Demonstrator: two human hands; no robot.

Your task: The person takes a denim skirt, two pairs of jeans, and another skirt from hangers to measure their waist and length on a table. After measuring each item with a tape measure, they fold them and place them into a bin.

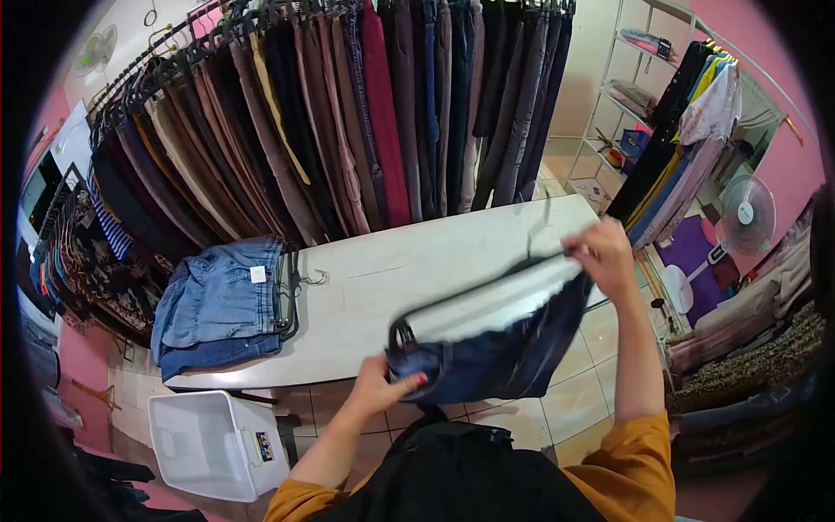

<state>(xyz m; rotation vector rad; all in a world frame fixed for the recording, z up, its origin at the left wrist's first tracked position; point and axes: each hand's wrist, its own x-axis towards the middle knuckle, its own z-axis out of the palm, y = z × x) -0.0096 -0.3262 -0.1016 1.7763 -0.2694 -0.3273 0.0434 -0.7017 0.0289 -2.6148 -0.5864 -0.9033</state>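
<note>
A dark blue denim garment (496,361) hangs slanted in front of me, over the table's near edge; its full shape is blurred. My left hand (380,389) pinches its waistband at the left, just below a black clip. Along the top runs a black clip hanger (470,290), its hook pointing up and away. My right hand (604,250) is raised higher, closed around the hanger's right end, where the fingers hide the clip. Light blue denim clothes (217,300) on black hangers lie stacked at the table's left end.
The long white table (365,283) spans the middle. Behind it stands a rack of hanging trousers (383,122). A white plastic bin (204,444) sits on the floor at front left. To the right are a standing fan (744,213), a shelf (600,143) and more hanging clothes.
</note>
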